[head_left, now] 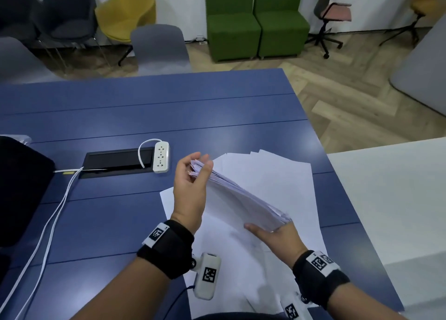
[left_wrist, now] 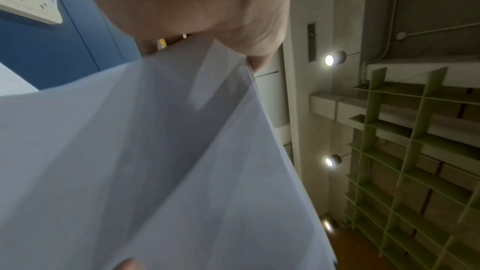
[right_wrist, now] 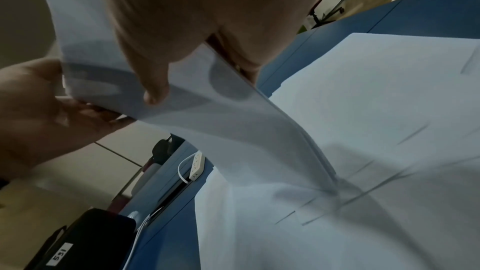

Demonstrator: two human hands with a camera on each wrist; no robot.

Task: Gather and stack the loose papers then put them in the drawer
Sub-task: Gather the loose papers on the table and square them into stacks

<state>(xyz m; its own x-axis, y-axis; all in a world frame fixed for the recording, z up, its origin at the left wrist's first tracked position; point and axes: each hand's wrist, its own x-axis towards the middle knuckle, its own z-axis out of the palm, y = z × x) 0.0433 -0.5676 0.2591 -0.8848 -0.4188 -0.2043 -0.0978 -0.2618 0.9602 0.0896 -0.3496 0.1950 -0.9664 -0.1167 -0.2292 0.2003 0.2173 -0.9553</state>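
Both hands hold a stack of papers (head_left: 241, 196) up off the blue tabletop (head_left: 149, 117), tilted on edge so the sheets can be squared. The left hand (head_left: 190, 189) pinches the far end, thumb on one side and fingers curled round the other, probably to keep the edges lined up. The right hand (head_left: 275, 235) takes the near end, palm up under the stack with the thumb (right_wrist: 153, 81) pressed on the face of the sheets; its other fingers are hidden behind the paper, so how far they curl cannot be told. The stack sags a little between the two grips, which suits a bundle held at both ends only. Under it more loose sheets (head_left: 270, 175) lie overlapping and skewed on the right part of the tabletop, reaching toward the near edge, so gathering looks only partly done. A white power strip (head_left: 161, 157) sits to the left beside a black cable tray (head_left: 115, 161), with white cords (head_left: 48, 213) running toward the near left past a black bag (head_left: 21, 187); all are apart from the papers. No drawer is in view. Judged next: tap the stack square, then collect the rest.
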